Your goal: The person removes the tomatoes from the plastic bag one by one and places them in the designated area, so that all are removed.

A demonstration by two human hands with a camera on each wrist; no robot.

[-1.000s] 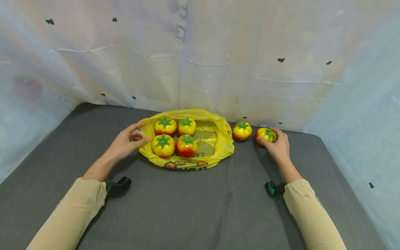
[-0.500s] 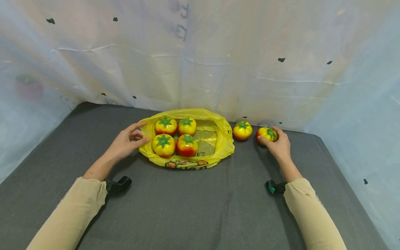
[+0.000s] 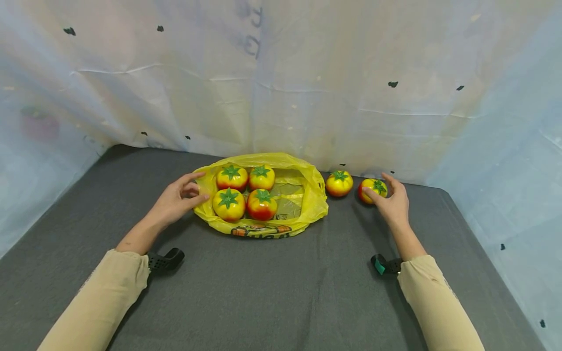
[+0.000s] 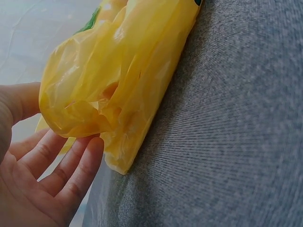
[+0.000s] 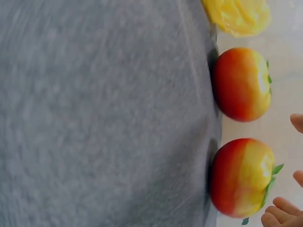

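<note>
Tomatoes (image 3: 229, 206), glossy yellow blushing to red under green leaf stars, number six: four inside one yellow bag (image 3: 315, 197), two at its three o'clock on the grey counter (image 3: 246, 292). My left hand (image 3: 174, 201) holds the bag's nine-o'clock rim; my right hand (image 3: 393, 204) (fingers spread) is loose beside the outermost tomato (image 5: 242, 178).

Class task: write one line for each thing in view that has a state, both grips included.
Yellow bag: open, mouth upward, rumpled
Four tomatoes: inside the bag, leaves upward
Tomato nearer the bag: outside it, not held
Rightmost tomato: outside the bag, not held
Left grip: holding the bag's left edge
Right grip: spread by the rightmost tomato, empty
Dark cloth: laid out, lightly creased
Backdrop sheet: wrinkled
</note>
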